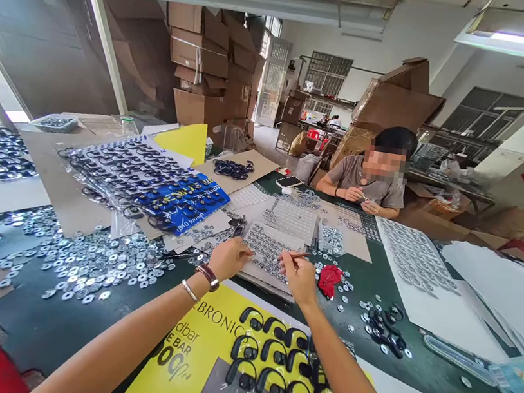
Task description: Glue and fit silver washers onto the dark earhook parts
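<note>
My left hand [228, 258] is closed, fingertips together at the left side of a sheet of small round metal discs [267, 246]; whatever it pinches is too small to make out. In my right hand [299, 276] is a thin brown pen-like tool [300, 255], held over the right side of the same sheet. Nearer my body, black ear hooks [275, 352] lie in rows on a yellow printed board [205, 322]. A crumpled red cloth [329, 279] sits right of my right hand.
Loose metal washers [101, 265] are heaped at left. Behind them, more black hooks cover a blue board [193, 203]. A bag of washers [331, 239] and a phone [288, 181] lie farther back. Across the table sits a co-worker [366, 182], both hands raised together. Grey parts [416, 257] cover a white sheet.
</note>
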Tool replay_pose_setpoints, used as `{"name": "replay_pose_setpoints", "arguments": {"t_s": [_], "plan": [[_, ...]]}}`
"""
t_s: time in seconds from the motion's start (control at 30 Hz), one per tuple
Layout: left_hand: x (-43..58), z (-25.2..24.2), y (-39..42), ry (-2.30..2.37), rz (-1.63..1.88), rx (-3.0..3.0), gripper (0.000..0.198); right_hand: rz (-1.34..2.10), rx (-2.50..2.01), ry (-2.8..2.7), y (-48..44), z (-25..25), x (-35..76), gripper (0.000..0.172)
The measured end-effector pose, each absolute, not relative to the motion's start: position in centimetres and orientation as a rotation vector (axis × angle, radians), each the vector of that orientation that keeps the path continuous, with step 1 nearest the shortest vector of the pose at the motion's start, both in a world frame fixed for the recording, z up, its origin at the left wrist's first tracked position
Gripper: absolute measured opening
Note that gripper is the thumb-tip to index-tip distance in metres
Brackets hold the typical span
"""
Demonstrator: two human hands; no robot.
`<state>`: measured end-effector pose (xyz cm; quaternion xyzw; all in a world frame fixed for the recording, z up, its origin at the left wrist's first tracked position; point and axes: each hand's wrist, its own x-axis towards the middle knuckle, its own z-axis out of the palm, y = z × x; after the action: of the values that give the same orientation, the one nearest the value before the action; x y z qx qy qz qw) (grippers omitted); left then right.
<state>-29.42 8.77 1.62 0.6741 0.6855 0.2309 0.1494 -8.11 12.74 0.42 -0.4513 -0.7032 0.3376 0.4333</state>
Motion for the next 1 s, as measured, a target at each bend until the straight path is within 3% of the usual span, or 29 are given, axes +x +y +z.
{"name": "replay_pose_setpoints", "arguments": {"t_s": [0.4,0.73,1.0], "plan": [[-29.8,2.1,9.1,1.881,0.795,1.796,0.023,0.933,-0.991,-1.682,12.9,1.2,-8.8,0.052],[-25.6,4.2,3.3,1.239,1.08,1.385,0.054,1.197,-0.847,-1.488,6.9,3.9,-8.5,0.041],[-26.6,4.1,0.0,1.09,1.125,1.141,0.048,1.108,-0.795,-1.581,3.5,3.7,-8.5,0.033]]}}
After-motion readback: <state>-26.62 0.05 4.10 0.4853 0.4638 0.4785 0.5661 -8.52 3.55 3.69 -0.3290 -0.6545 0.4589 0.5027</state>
